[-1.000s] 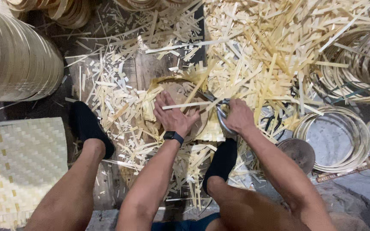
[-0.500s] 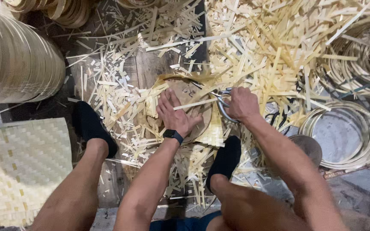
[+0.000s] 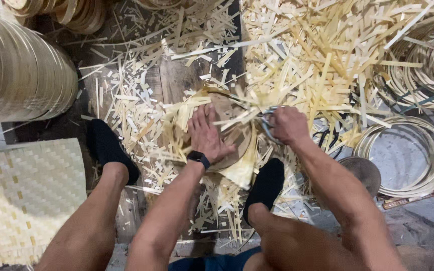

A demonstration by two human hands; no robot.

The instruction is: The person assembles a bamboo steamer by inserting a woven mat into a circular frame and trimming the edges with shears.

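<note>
Head view: the left hand (image 3: 208, 134) lies spread flat on a round woven disc (image 3: 237, 138) between the feet. The right hand (image 3: 288, 124) is closed around scissors (image 3: 268, 122) at the disc's right edge. Bamboo offcuts (image 3: 297, 55) litter the floor beyond; hoops (image 3: 403, 155) lie right, a woven mat (image 3: 26, 190) left.

**A:** What is the surface like?

**B:** A dark, worn wooden floor (image 3: 174, 80), seen from above and mostly buried under pale bamboo offcuts (image 3: 302, 55), thickest toward the upper right.

**A:** What else lies on it?

**B:** A woven bamboo mat (image 3: 26, 195) at lower left. A tall stack of bamboo hoops (image 3: 21, 75) lies at upper left. Loose coiled bamboo rings (image 3: 403, 155) sit at right, more of them (image 3: 428, 60) above. Two feet in black socks (image 3: 109, 148) rest among the scraps.
</note>
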